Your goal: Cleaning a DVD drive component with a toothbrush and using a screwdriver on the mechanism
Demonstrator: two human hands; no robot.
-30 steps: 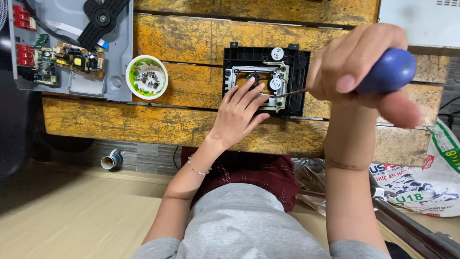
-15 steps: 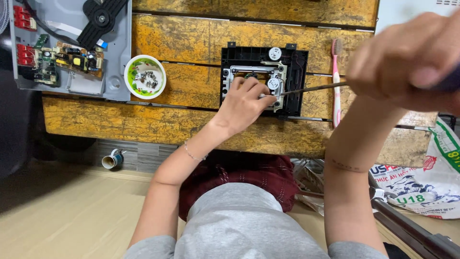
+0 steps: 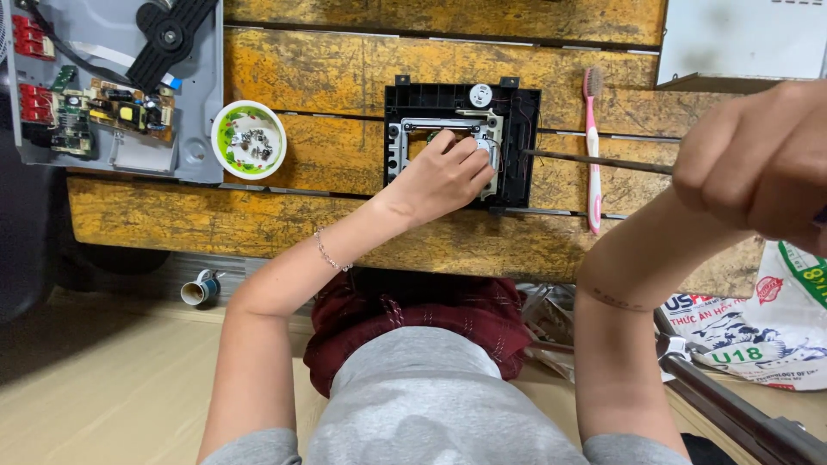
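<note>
While the worn yellow wooden bench (image 3: 284,215) carries everything, an opened grey chassis (image 3: 194,129) lies at its far left and a black drive mechanism (image 3: 517,120) sits mid-bench. The left hand (image 3: 444,172) presses down on it, fingers together — seemingly to steady it. The right hand (image 3: 758,164), fist clamped, aims a screwdriver (image 3: 594,160) at its right edge; beside, a small bowl (image 3: 248,110) keeps loose screws.
</note>
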